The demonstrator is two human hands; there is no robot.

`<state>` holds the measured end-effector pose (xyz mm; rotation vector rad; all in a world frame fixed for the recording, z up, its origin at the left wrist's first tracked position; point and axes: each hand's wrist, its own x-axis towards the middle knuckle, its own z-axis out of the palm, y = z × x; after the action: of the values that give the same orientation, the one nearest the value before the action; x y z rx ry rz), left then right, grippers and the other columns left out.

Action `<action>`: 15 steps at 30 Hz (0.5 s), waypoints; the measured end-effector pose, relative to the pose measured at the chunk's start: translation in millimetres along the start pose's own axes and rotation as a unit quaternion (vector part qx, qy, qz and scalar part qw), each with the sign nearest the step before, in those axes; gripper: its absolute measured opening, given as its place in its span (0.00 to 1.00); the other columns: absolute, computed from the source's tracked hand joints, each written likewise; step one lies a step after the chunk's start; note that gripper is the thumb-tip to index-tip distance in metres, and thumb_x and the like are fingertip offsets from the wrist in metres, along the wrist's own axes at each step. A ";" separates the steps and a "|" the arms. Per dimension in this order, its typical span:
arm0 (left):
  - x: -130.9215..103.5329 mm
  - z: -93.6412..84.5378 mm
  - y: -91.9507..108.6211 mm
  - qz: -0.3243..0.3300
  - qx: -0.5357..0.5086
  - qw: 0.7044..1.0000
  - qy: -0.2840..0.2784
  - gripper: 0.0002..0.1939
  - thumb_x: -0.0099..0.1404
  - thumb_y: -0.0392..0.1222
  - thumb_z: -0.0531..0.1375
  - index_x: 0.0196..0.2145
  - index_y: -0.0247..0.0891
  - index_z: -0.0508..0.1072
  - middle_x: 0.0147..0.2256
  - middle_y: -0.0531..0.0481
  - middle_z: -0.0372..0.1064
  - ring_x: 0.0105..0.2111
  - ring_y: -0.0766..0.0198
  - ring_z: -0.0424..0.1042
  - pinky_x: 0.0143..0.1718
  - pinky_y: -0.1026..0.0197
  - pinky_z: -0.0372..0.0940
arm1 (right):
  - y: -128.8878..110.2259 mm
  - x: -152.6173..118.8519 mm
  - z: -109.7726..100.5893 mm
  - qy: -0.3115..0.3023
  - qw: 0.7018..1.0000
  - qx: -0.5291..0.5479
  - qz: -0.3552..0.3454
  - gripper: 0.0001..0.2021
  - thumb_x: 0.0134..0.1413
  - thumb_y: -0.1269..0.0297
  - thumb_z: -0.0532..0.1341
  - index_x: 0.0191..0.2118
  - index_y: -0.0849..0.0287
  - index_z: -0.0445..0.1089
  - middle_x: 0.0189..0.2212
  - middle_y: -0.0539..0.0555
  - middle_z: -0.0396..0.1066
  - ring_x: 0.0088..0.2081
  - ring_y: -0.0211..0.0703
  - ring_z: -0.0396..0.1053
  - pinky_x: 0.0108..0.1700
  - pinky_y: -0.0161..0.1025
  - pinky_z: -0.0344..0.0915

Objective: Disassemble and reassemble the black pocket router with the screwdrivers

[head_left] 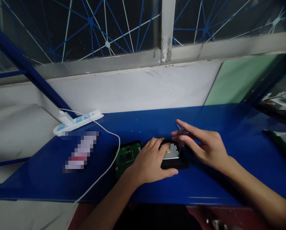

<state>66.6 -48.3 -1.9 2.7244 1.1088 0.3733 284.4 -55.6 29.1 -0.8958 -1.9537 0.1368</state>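
My left hand [150, 163] lies over the left part of a black case [175, 164] with a silver metal plate [173, 154] on top. Its fingers reach across the case and one fingertip rests by a small yellowish patch on the plate; the thumb runs along the near edge. In my right hand [207, 145], just above the right end of the case, is a screwdriver [185, 133] with a dark purple handle, pinched in the fingers. Its thin shaft points up and left, away from the plate. Left of the case, partly behind my left hand, lies a green circuit board [128, 156].
A white power strip [79, 122] with a plug in it sits at the back left, and a white cable [116, 150] loops across the blue table [147, 191]. Beside it is a blurred-out item [82, 151]. A green-and-white packet [283, 143] lies at the right edge.
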 end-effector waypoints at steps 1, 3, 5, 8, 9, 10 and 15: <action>0.0 -0.2 0.0 -0.001 -0.001 1.000 -0.001 0.44 0.57 0.63 0.66 0.63 0.40 0.59 0.63 0.39 0.58 0.63 0.43 0.58 0.65 0.40 0.53 | -0.9 0.3 -0.2 0.005 1.000 -0.003 -0.005 0.25 0.63 0.69 0.61 0.64 0.50 0.62 0.42 0.50 0.81 0.37 0.39 0.80 0.42 0.37 0.77; 0.0 -0.2 -0.1 -0.001 -0.002 1.000 -0.006 0.43 0.58 0.64 0.65 0.63 0.40 0.58 0.63 0.38 0.58 0.63 0.43 0.57 0.65 0.40 0.52 | -2.2 0.1 0.5 0.018 1.000 -0.017 -0.008 0.22 0.62 0.68 0.62 0.61 0.52 0.66 0.40 0.51 0.81 0.36 0.39 0.80 0.39 0.36 0.78; 0.1 0.3 -0.4 -0.001 -0.002 1.000 -0.010 0.42 0.59 0.64 0.65 0.63 0.39 0.59 0.63 0.38 0.58 0.64 0.43 0.57 0.66 0.40 0.51 | -2.9 -0.9 2.7 0.042 0.998 -0.054 -0.002 0.20 0.62 0.67 0.63 0.59 0.55 0.69 0.38 0.52 0.82 0.33 0.40 0.80 0.35 0.35 0.77; 0.3 1.0 -0.6 -0.001 0.001 1.000 -0.011 0.41 0.59 0.63 0.65 0.62 0.39 0.60 0.64 0.38 0.58 0.64 0.43 0.56 0.66 0.40 0.50 | -3.1 -3.0 7.3 0.079 0.989 -0.127 -0.006 0.17 0.62 0.66 0.64 0.56 0.58 0.71 0.35 0.54 0.82 0.29 0.41 0.79 0.30 0.35 0.75; 0.3 1.0 -0.5 -0.001 0.001 1.000 -0.010 0.41 0.59 0.63 0.65 0.62 0.39 0.61 0.63 0.38 0.58 0.64 0.42 0.57 0.66 0.40 0.50 | -3.0 -3.6 8.7 0.086 0.986 -0.145 -0.012 0.17 0.62 0.66 0.63 0.55 0.58 0.71 0.35 0.54 0.82 0.29 0.41 0.79 0.30 0.35 0.75; 0.3 1.0 -0.3 -0.002 0.001 1.000 -0.009 0.41 0.58 0.63 0.65 0.62 0.39 0.61 0.63 0.38 0.58 0.64 0.42 0.57 0.66 0.39 0.50 | -2.9 -4.0 9.8 0.090 0.984 -0.156 -0.018 0.17 0.62 0.66 0.63 0.56 0.58 0.70 0.35 0.55 0.82 0.29 0.41 0.79 0.31 0.35 0.75; -0.2 0.7 -0.4 -0.004 0.001 1.000 -0.005 0.42 0.57 0.63 0.66 0.62 0.39 0.61 0.62 0.37 0.59 0.63 0.41 0.58 0.64 0.39 0.54 | -1.7 -4.6 11.2 0.042 0.992 -0.112 -0.046 0.22 0.65 0.68 0.57 0.63 0.57 0.62 0.36 0.52 0.80 0.30 0.39 0.78 0.34 0.36 0.75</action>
<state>66.3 -48.2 -2.7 2.7195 1.1181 0.3565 275.8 -56.9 20.4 -0.9379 -1.9538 -0.1747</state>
